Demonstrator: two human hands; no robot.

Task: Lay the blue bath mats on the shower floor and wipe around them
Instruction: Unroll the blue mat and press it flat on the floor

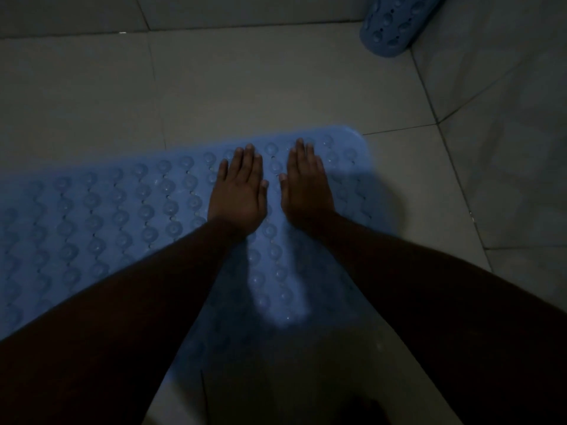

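Both hands, left hand [237, 194] and right hand [306, 188], press flat with fingers spread, holding nothing, on the mat [101, 216] running nine-to-three; the rolled mat [395, 23] stands at one o'clock, nearer the right hand.

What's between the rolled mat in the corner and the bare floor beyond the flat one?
Nothing visible. The rolled mat stands in the far right corner; the tiles from it to the flat mat look bare. Both the left hand and the right hand rest flat on that mat.
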